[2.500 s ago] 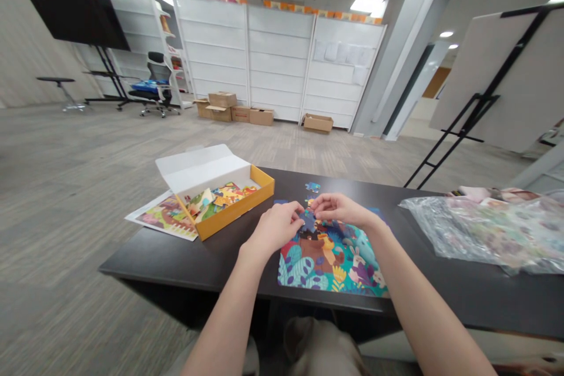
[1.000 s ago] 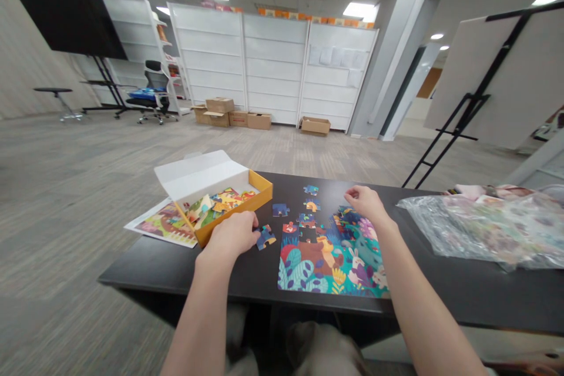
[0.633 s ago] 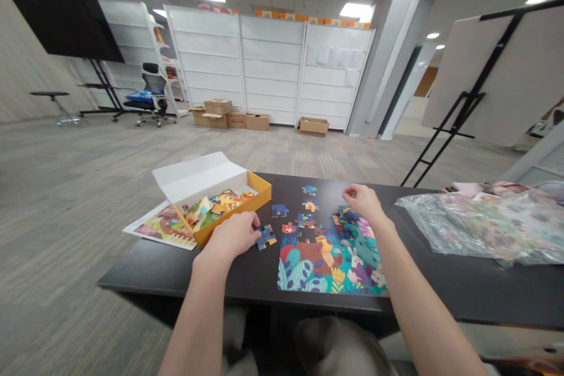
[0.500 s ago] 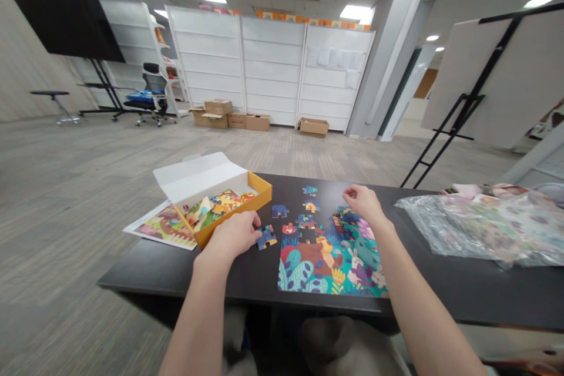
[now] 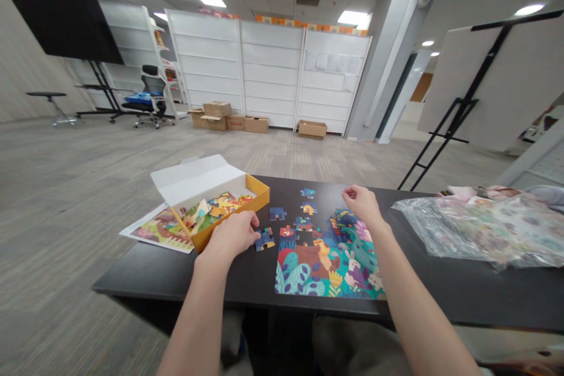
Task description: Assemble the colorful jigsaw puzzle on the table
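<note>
On the dark table lies a partly joined jigsaw puzzle (image 5: 308, 270) with a bear, a rabbit and leaves, its upper edge uneven. My left hand (image 5: 234, 236) rests left of it, fingers curled, thumb at the left edge of a blue puzzle piece (image 5: 265, 239). Above the puzzle's upper right part is my right hand (image 5: 362, 202), fingertips pinched together; anything between them is hidden. Loose pieces lie past the puzzle: a dark blue piece (image 5: 277, 213), a piece with an orange arch (image 5: 309, 208) and a blue-green piece (image 5: 308, 193).
An open yellow box (image 5: 258, 191) holding several colourful pieces stands at the left, partly over a printed picture sheet (image 5: 152, 229). Clear plastic bags (image 5: 467, 226) cover the table's right side. Beyond the table stand cardboard boxes (image 5: 215, 114) and a board on a black stand (image 5: 469, 88).
The whole view has shifted slightly. Both hands keep nearly the same pose and place, and the puzzle and loose pieces look unchanged.
</note>
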`<state>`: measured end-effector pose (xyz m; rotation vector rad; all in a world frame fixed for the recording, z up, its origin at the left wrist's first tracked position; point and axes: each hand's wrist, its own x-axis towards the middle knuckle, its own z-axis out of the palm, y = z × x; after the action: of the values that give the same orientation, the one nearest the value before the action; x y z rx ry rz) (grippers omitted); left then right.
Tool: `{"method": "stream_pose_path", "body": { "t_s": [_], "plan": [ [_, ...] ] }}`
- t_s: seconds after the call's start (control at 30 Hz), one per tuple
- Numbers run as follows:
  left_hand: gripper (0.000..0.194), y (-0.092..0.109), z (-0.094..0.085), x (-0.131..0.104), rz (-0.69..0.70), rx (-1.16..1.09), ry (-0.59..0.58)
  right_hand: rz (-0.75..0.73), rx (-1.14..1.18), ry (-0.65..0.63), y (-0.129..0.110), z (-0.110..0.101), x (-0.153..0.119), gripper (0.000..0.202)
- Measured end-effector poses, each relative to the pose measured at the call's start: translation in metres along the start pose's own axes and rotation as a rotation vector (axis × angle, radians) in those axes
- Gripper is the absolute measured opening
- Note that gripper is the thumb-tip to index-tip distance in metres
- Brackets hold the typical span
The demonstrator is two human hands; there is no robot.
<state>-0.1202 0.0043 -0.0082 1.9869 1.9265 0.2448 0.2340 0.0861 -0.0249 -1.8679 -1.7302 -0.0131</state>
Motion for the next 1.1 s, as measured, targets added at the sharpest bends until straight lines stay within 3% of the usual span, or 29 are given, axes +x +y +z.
{"method": "stream_pose_path", "body": {
  "t_s": [0.37, 0.6, 0.67, 0.9, 1.1],
  "plan": [
    [0.021, -0.002, -0.003, -0.004, 0.007, 0.101, 0.044, -0.036, 0.087, -0.045, -0.004, 0.000, 0.000, 0.017],
    [0.016, 0.005, -0.003, -0.005, 0.086, 0.099, 0.062, -0.409, 0.228, -0.467, -0.043, 0.012, -0.019, 0.012],
    [0.015, 0.012, 0.000, -0.005, 0.126, 0.080, 0.072, -0.467, 0.222, -0.530, -0.051, 0.017, -0.024, 0.011],
    [0.013, 0.036, 0.012, -0.002, 0.237, 0.033, 0.024, -0.536, 0.142, -0.511, -0.051, 0.025, -0.026, 0.012],
    [0.015, 0.044, 0.017, 0.000, 0.282, 0.031, 0.022, -0.610, 0.102, -0.509, -0.054, 0.022, -0.029, 0.023]
  ]
}}
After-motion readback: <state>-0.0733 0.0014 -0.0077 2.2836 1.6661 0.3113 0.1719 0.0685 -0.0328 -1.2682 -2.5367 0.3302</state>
